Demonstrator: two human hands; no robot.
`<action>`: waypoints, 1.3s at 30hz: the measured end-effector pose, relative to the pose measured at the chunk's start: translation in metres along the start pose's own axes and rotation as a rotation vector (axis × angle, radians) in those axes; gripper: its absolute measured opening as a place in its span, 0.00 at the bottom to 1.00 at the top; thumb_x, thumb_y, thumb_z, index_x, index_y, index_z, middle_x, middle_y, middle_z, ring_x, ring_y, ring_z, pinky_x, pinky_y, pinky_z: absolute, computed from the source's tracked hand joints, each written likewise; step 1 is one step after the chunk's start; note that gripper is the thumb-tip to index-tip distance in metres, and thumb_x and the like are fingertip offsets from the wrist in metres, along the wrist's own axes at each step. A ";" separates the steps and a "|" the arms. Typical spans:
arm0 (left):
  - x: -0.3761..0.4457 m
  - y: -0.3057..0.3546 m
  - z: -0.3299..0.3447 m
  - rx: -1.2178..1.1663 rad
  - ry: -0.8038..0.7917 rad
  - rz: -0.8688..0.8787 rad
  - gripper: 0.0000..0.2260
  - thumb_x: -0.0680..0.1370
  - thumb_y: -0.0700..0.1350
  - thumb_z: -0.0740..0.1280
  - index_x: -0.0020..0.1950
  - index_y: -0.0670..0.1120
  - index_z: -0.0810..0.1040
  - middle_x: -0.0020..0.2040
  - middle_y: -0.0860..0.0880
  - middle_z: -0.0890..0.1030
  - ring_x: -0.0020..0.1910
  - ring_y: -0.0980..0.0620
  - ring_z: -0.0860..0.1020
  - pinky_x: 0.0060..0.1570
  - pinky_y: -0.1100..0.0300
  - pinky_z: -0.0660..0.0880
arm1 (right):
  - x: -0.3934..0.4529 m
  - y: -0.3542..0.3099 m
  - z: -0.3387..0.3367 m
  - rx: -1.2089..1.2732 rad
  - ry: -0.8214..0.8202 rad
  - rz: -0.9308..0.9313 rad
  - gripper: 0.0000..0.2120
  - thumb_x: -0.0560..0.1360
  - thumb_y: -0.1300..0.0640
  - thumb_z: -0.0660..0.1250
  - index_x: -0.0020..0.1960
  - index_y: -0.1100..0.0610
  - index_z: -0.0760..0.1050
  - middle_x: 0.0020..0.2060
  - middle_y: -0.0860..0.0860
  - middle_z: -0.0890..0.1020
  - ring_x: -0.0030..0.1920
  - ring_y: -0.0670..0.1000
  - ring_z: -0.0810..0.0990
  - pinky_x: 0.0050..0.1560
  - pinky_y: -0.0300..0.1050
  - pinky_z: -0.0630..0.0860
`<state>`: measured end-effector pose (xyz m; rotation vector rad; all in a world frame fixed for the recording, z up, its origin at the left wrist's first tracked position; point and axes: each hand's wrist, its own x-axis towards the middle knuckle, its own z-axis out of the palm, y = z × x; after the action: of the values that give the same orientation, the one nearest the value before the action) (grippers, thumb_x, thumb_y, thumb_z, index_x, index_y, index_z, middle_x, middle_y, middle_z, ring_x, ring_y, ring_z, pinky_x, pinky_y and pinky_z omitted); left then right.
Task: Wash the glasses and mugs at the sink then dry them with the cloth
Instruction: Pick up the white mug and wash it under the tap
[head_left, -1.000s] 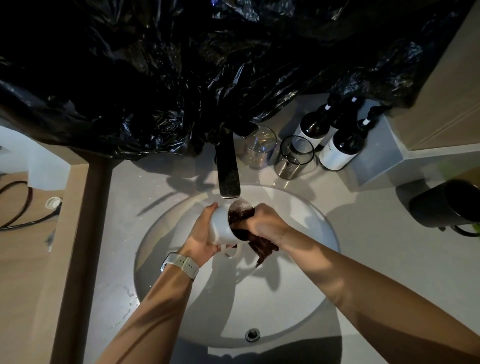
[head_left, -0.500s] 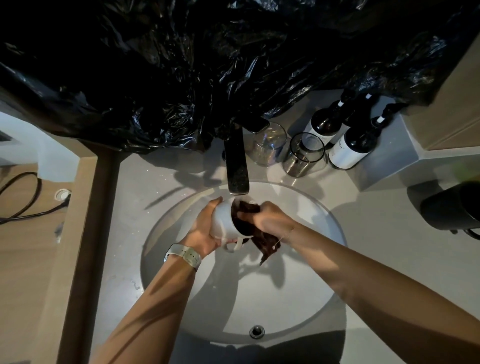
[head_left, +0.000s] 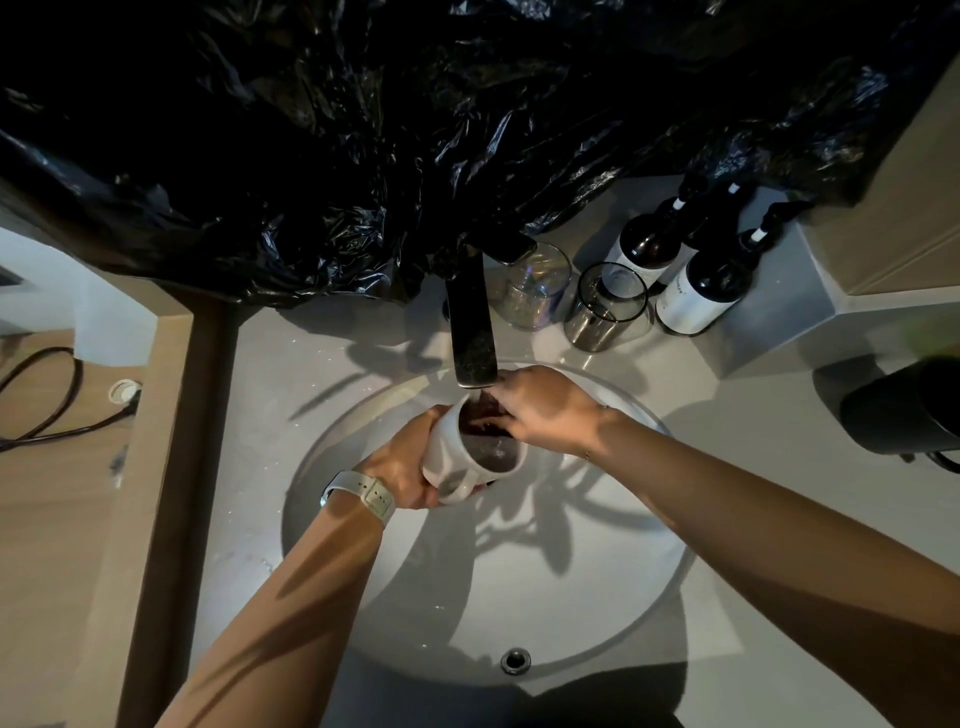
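We hold a white mug tilted over the basin, our left hand wrapped round its outer wall from the left, fingers curled on the ceramic. Our right hand comes in from the right with its fingers pinching a dark cloth and pushing it into the mug's mouth, directly under the tip of the black faucet. We judge this to be the washing step on one mug; water seems to be falling into the mug, though we cannot tell for sure. The next move calls for turning the mug against the cloth, rinsing it and setting it aside.

Just beyond the grip, behind the faucet, two clear glasses stand on the pale grey counter, apparently not yet washed. Beyond them to the right stand dark pump bottles. Well to the right sits a black mug. Crumpled black plastic sheeting covers the wall behind, and to the far left a black cable lies on a wooden surface.
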<state>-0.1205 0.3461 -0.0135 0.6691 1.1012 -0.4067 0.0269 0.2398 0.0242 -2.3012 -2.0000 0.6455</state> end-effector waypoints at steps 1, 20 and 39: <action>0.000 -0.002 0.000 -0.012 0.009 -0.011 0.19 0.76 0.57 0.67 0.50 0.40 0.79 0.37 0.38 0.84 0.30 0.40 0.83 0.26 0.54 0.80 | 0.001 0.000 0.001 -0.062 0.001 -0.043 0.21 0.80 0.51 0.62 0.70 0.57 0.69 0.61 0.57 0.78 0.57 0.60 0.78 0.55 0.50 0.73; 0.013 -0.022 -0.003 -0.165 0.112 0.315 0.28 0.76 0.63 0.66 0.67 0.44 0.77 0.56 0.39 0.82 0.53 0.42 0.80 0.44 0.49 0.80 | -0.023 -0.041 0.048 1.474 0.051 0.920 0.08 0.75 0.61 0.69 0.50 0.66 0.79 0.43 0.63 0.83 0.41 0.59 0.83 0.50 0.55 0.81; 0.011 -0.007 0.005 -0.156 -0.069 0.193 0.14 0.80 0.58 0.62 0.50 0.48 0.77 0.33 0.49 0.84 0.31 0.49 0.83 0.30 0.54 0.82 | 0.000 -0.019 0.004 0.153 0.186 0.273 0.14 0.76 0.50 0.67 0.59 0.54 0.80 0.49 0.55 0.84 0.48 0.54 0.83 0.45 0.41 0.72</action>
<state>-0.1163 0.3378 -0.0241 0.6122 0.9820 -0.1752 0.0078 0.2425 0.0260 -2.4581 -1.5187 0.5498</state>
